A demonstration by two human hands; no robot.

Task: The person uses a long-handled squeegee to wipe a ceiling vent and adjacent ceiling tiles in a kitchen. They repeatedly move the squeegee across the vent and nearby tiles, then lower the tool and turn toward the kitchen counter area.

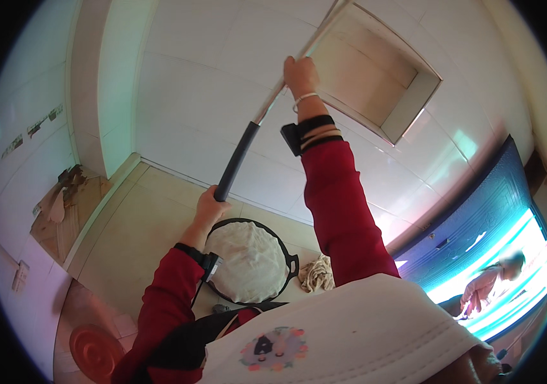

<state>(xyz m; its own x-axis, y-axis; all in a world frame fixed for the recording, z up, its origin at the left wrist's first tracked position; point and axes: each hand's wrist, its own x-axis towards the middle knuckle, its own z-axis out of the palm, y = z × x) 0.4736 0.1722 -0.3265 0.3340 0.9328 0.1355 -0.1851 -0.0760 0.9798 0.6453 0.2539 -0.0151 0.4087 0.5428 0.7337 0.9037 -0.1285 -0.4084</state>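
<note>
A long metal pole (pixel 270 102) with a dark grip sleeve (pixel 238 161) runs slantwise up across a white tiled wall. Low on it, my left hand (pixel 211 207) is closed around the end of the dark sleeve. Higher up, my right hand (pixel 301 76) grasps the bare metal, in front of the edge of a recessed wall niche (pixel 365 72). The pole's far end passes out of the top of the picture, so what it carries is hidden. Below my left hand, a round black pan (pixel 294 265) with a side handle holds a wrinkled whitish cloth or dough sheet (pixel 249 261).
A crumpled beige cloth (pixel 316 274) lies beside the pan. To the right stands a blue door (pixel 494 192), with a person (pixel 487 285) in the bright opening. A reddish round object (pixel 95 353) is at lower left, below broken wall covering (pixel 57 204).
</note>
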